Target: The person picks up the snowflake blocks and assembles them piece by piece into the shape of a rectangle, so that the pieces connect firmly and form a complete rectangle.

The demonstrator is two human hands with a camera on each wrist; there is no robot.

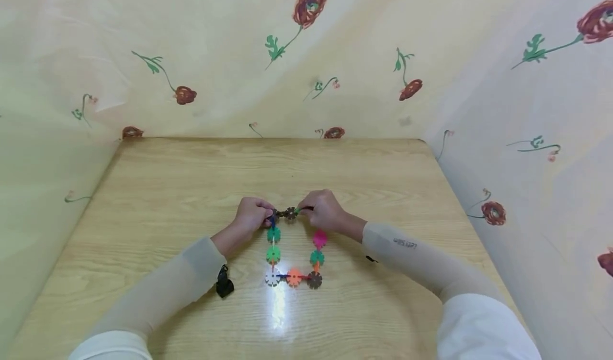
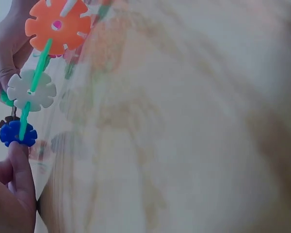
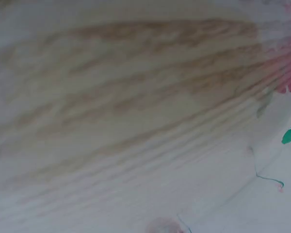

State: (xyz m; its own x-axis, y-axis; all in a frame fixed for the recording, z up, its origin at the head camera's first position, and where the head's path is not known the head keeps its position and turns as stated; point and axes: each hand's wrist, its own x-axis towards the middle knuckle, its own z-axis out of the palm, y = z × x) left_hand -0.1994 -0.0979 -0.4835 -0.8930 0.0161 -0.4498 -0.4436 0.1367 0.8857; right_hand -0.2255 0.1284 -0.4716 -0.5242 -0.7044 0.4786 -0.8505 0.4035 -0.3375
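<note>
Notched plastic snowflake discs are joined edge to edge in a roughly square outline between the hands. My left hand (image 1: 251,215) pinches a blue disc (image 2: 18,133) at the far left corner, thumb and finger at its edge. My right hand (image 1: 324,209) grips a green disc (image 1: 304,209) at the far right, fingers hiding much of it. Between the hands is a brown disc (image 1: 290,214). Down the right side hang a pink disc (image 1: 320,238) and a teal disc (image 1: 317,257). Along the near side run a white disc (image 1: 272,277), an orange disc (image 1: 294,277) and a dark brown disc (image 1: 314,280).
The wood-grain table (image 1: 191,163) meets flowered cloth (image 1: 215,57) at the back and sides. A black strap piece (image 1: 224,282) hangs by the left wrist. The right wrist view shows mostly tabletop, with pink and teal discs at its right edge.
</note>
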